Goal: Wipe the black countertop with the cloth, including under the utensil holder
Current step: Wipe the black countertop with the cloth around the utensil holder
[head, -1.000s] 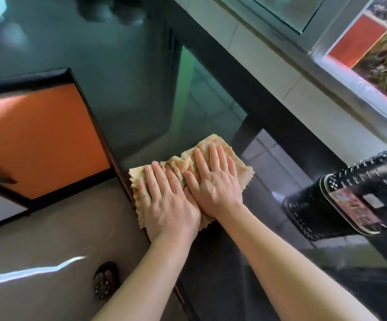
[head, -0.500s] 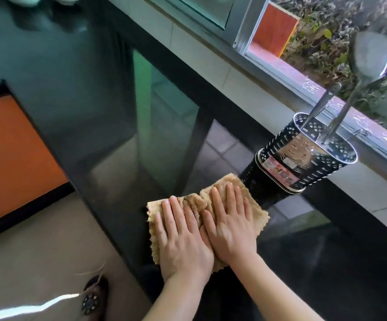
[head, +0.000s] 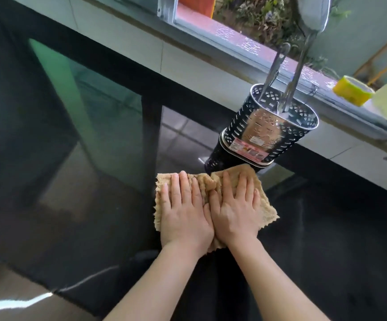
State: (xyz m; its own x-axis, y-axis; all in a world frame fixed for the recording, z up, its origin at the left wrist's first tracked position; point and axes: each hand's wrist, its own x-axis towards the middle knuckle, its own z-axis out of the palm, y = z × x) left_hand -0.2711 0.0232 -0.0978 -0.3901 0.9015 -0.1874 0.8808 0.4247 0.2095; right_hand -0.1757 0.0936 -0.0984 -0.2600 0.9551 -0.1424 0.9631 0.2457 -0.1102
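Tan cloth lay under my flat left hand and right hand, fingers straight, pressing the countertop; beneath the utensil holder remained unwiped

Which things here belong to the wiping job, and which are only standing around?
Belong to the job:
- cloth, pressed flat under left hand and right hand
- black countertop
- utensil holder, standing just behind the cloth

Only standing around:
- yellow container on the window sill
- plants outside the window
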